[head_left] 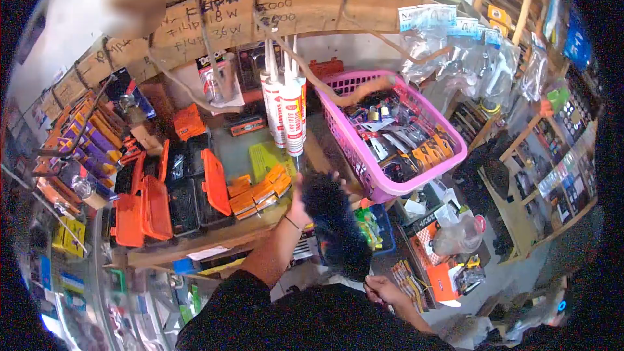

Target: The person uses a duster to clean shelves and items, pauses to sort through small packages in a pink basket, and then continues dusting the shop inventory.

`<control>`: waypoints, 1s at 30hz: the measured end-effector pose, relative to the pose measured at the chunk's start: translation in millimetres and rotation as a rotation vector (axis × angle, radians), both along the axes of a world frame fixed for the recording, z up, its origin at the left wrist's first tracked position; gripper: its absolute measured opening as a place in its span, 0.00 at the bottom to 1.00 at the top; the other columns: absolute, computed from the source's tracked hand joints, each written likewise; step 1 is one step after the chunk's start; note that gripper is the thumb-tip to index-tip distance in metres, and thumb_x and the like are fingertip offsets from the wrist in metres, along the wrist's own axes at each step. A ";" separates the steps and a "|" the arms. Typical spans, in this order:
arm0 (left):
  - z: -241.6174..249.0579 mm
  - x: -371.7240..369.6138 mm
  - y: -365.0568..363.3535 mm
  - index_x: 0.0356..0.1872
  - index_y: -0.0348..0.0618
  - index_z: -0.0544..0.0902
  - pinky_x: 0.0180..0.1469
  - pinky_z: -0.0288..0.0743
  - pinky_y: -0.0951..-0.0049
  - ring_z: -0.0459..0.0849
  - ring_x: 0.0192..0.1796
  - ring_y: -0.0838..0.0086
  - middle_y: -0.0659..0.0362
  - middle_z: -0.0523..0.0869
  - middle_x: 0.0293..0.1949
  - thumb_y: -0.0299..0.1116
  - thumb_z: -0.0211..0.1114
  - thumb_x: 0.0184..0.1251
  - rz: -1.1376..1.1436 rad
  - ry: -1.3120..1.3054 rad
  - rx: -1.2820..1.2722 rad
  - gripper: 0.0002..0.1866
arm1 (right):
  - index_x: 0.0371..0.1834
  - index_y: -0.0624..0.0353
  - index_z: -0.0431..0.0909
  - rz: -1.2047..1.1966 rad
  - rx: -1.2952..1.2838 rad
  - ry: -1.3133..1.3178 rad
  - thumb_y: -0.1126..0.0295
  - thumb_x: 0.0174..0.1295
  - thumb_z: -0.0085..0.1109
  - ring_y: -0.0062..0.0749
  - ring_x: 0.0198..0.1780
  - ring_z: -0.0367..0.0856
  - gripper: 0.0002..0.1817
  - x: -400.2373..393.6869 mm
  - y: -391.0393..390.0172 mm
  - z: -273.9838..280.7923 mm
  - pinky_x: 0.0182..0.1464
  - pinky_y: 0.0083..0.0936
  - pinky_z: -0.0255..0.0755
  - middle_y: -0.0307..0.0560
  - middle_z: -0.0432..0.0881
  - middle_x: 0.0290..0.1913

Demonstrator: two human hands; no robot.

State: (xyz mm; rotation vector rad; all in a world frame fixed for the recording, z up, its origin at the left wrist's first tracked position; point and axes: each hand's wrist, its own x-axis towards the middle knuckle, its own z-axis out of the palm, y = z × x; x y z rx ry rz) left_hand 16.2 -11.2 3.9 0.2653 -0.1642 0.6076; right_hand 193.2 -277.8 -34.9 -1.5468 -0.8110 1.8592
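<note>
A fluffy black duster [331, 221] is held at a slant in front of my body. My right hand [385, 289] is closed around its lower end, where a thin handle shows. My left hand [300, 207] cups the upper end of the fluff, with fingertips showing past its far side; the palm is hidden by the duster. Just beyond the left hand stand white sealant tubes [296, 117] with red print. A pink plastic basket [383, 188] filled with small packaged goods sits to the right of them.
Orange-lidded cases [156, 208] and small orange boxes [260, 198] lie on the counter at left. Bent hooks hang from a beam [312, 3] with handwriting, close above the counter. Clear plastic packets [455, 52] hang at upper right. An orange box [445, 279] stands lower right.
</note>
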 end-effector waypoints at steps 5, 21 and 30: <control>20.8 -1.7 -0.2 0.61 0.42 0.60 0.60 0.57 0.47 0.65 0.59 0.52 0.51 0.65 0.59 0.71 0.46 0.48 0.121 0.101 -0.006 0.47 | 0.15 0.54 0.65 -0.111 0.138 -0.085 0.54 0.64 0.42 0.17 0.07 0.56 0.22 3.6 19.7 28.8 0.11 0.16 0.49 0.35 0.63 0.09; 35.3 5.4 -0.3 0.58 0.43 0.65 0.60 0.58 0.50 0.71 0.54 0.52 0.52 0.72 0.55 0.60 0.35 0.62 0.076 0.181 -0.200 0.34 | 0.16 0.56 0.66 -0.078 0.013 -0.017 0.55 0.63 0.44 0.18 0.09 0.56 0.21 23.4 25.0 27.7 0.11 0.17 0.49 0.35 0.63 0.10; 20.9 1.4 -6.9 0.57 0.41 0.65 0.61 0.55 0.50 0.69 0.57 0.54 0.48 0.71 0.55 0.70 0.37 0.53 0.104 0.261 -0.128 0.43 | 0.16 0.56 0.66 -0.024 0.028 0.078 0.52 0.63 0.43 0.19 0.07 0.57 0.22 25.7 12.9 11.6 0.10 0.17 0.48 0.37 0.63 0.09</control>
